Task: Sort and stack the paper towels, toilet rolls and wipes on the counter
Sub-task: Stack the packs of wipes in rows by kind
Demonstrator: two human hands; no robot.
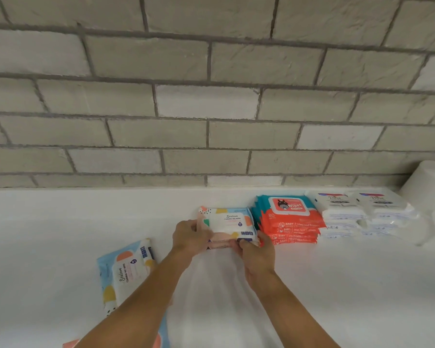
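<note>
- The wipes pack [227,223] under my fingers is soft, slightly glossy plastic film.
- The counter [60,222] looks smooth, matt white.
- The brick wall [186,96] is rough, matt grey.

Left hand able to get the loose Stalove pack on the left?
Likely yes once it lets go: left hand grips the Stalove stack, but the loose pack lies beside its forearm, unobstructed.

Three stacked Stalove wipes packs [230,222] are sitting at centre, one loose Stalove pack [126,272] is lying at 8 o'clock, and part of another pack [164,332] is showing at 6. Toward 3 o'clock, one red baby-wipes stack [290,222] of four or five, a first Dove stack [339,209], a second Dove stack [384,207] and one white roll [427,184] are standing.
</note>
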